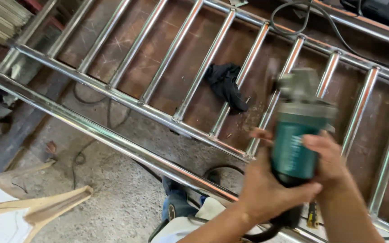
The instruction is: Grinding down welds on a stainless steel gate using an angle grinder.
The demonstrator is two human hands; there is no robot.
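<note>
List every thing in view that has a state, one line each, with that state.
Angle grinder: upright, blurred, clasped in both hands.
Left hand: closed round the grinder's base.
Right hand: wrapped on the grinder's side.
Steel railing: lying flat, shiny.
Black cloth: crumpled under the bars.
Black cable: slack, draped across the railing.
</note>
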